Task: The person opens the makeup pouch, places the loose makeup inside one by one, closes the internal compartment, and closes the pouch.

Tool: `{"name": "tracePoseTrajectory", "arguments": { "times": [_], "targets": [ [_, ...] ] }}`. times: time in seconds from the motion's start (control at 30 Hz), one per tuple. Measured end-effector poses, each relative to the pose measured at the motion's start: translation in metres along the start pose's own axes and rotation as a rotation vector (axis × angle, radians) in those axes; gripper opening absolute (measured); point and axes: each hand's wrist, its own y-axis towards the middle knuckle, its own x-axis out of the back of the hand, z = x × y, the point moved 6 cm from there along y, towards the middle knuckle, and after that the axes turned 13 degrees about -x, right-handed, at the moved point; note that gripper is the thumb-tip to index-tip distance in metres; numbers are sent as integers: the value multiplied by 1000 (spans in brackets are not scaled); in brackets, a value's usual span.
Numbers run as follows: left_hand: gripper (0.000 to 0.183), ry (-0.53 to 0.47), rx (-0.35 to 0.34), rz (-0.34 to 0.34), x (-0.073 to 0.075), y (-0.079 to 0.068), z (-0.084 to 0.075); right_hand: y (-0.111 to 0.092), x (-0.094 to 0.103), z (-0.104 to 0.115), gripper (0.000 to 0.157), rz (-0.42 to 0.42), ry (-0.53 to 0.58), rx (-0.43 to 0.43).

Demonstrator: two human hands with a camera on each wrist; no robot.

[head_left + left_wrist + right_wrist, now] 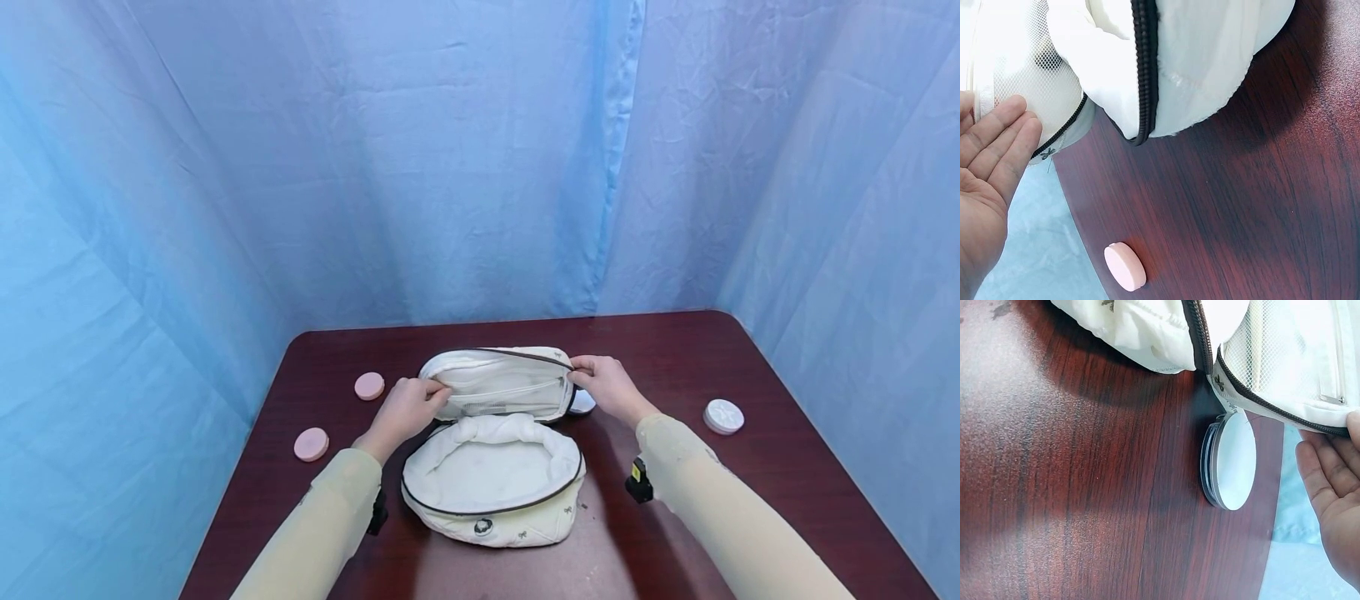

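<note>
A cream cosmetic bag with a dark zip and small bow prints lies unzipped, its lid folded back away from me. Inside the lid is a white mesh pocket. My left hand pinches at the left part of this pocket, fingers against the mesh in the left wrist view; what lies between thumb and fingertip is hidden. On the other side, my right hand grips the lid's right rim between thumb and fingers. The bag's main compartment gapes, showing a white lining.
Two round pink cases lie left of the bag on the dark red wooden table. A round case with a white top sits beside the lid, under my right hand. Farther right is another round white case. Blue curtains surround the table.
</note>
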Motion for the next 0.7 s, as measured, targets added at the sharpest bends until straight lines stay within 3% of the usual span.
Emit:
{"name": "tracePoseTrajectory", "arguments": {
  "times": [0.3, 0.7],
  "targets": [
    [27, 1, -14, -10, 1, -1, -1, 1, 0, -1, 30, 5, -7, -22],
    [20, 17, -64, -73, 6, -3, -4, -1, -1, -1, 30, 10, -14, -16]
  ]
}}
